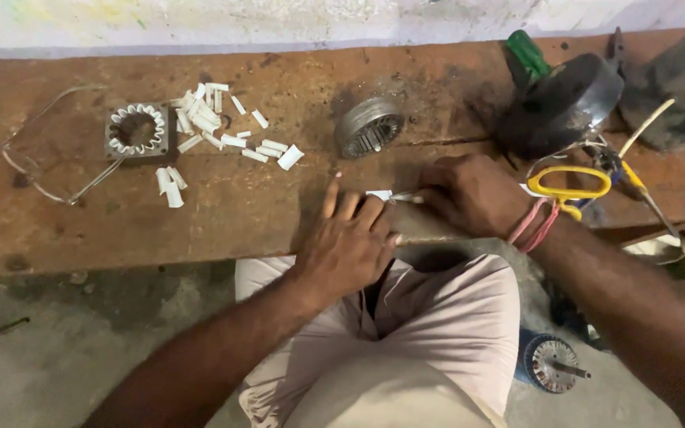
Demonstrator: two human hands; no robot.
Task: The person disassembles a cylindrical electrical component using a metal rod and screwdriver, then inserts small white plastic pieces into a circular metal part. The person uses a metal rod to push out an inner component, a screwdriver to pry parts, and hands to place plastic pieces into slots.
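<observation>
yellow scissors [568, 192], round metal rotor [369, 125], square stator [137, 131] on wooden bench [223, 214]

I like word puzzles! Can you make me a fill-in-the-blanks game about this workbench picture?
1. The scissors have ____ handles.
2. The square metal stator lies to the ____ of the white paper pieces.
3. Both hands, left hand and right hand, pinch a small ____ strip.

Missing words: yellow; left; white
</observation>
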